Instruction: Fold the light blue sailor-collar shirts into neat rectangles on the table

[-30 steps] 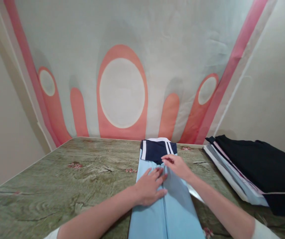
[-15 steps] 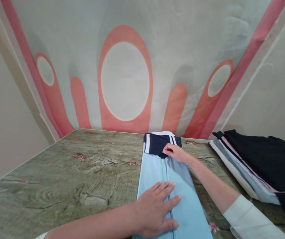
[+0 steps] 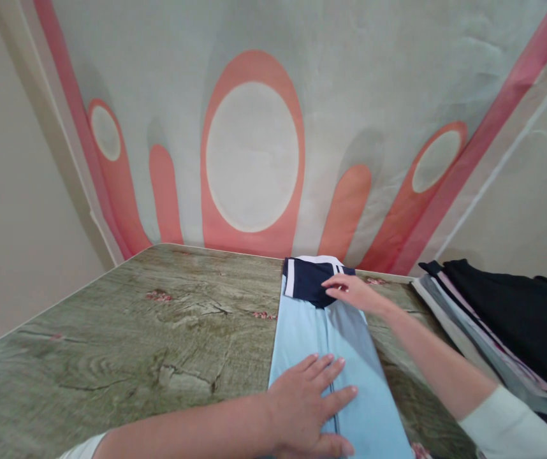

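Observation:
A light blue garment (image 3: 302, 338) lies lengthwise on the table, folded into a long narrow strip with a dark line down its middle. At its far end is a navy part (image 3: 310, 280) with white stripes, folded over flat. My left hand (image 3: 308, 401) presses flat on the blue cloth, fingers spread. Over the right side of the navy part is my right hand (image 3: 357, 293), its fingers slightly apart and nothing visibly gripped. Whether those fingertips touch the cloth I cannot tell.
A stack of folded clothes (image 3: 517, 319), black on top with grey, pink and white layers below, lies at the right. The wood-patterned table (image 3: 125, 344) ends at a wall with a printed pink-and-grey hanging (image 3: 249, 248).
My right hand's fingers have loosened from a closed pinch at the navy part. My left hand stays flat on the cloth. The view has shifted slightly left.

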`<act>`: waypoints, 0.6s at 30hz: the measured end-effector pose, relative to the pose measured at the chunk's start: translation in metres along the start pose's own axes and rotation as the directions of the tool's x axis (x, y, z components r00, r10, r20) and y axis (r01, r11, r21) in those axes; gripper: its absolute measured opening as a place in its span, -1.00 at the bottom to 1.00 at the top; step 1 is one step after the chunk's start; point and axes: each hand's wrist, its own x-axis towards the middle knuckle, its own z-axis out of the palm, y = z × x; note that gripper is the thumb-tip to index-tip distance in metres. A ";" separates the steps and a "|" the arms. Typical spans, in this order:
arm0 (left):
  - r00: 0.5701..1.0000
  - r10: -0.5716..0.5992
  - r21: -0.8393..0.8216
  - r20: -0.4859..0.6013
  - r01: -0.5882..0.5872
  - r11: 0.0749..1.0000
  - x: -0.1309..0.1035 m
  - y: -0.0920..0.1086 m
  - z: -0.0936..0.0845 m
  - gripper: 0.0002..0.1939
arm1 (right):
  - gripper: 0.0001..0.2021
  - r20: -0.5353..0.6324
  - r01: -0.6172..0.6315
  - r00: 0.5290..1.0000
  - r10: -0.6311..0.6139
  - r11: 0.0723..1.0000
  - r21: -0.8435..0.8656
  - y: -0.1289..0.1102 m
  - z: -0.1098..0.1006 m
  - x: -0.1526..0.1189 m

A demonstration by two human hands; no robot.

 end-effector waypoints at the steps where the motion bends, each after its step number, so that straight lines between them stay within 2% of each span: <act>1: 1.000 -0.002 0.003 0.004 0.002 1.000 0.000 0.001 -0.001 -0.32 | -0.70 0.054 0.052 0.997 -0.054 0.998 0.036 -0.009 0.010 -0.002; 4: 1.000 -0.009 0.018 0.009 0.009 1.000 0.001 0.001 -0.001 -0.33 | -0.75 0.077 0.137 0.987 -0.138 0.990 0.020 -0.029 0.030 -0.004; 7: 1.000 0.001 0.018 0.009 -0.001 1.000 0.001 -0.001 0.001 -0.32 | -0.74 0.057 0.126 0.991 -0.125 0.992 -0.012 -0.031 0.031 0.002; 9: 1.000 0.009 0.013 0.011 -0.009 1.000 0.002 -0.002 0.003 -0.32 | -0.75 -0.003 0.035 0.999 -0.036 0.997 -0.065 -0.021 0.025 0.009; 11: 1.000 0.014 0.009 0.005 -0.014 1.000 0.002 -0.004 0.005 -0.31 | -0.75 -0.123 -0.119 0.987 0.100 0.981 -0.156 -0.002 0.011 0.016; 14: 0.999 0.030 0.016 -0.012 -0.030 0.999 0.002 -0.006 0.007 -0.32 | -0.74 -0.318 -0.335 0.912 0.258 0.916 -0.219 0.032 -0.021 0.021; 16: 0.999 0.044 0.039 -0.016 -0.043 0.998 0.002 -0.008 0.009 -0.32 | -0.73 -0.451 -0.462 0.829 0.331 0.860 -0.218 0.052 -0.046 0.018; 18: 0.999 0.051 0.066 -0.016 -0.050 0.997 0.003 -0.009 0.011 -0.34 | -0.70 -0.568 -0.538 0.744 0.351 0.819 -0.200 0.068 -0.066 0.011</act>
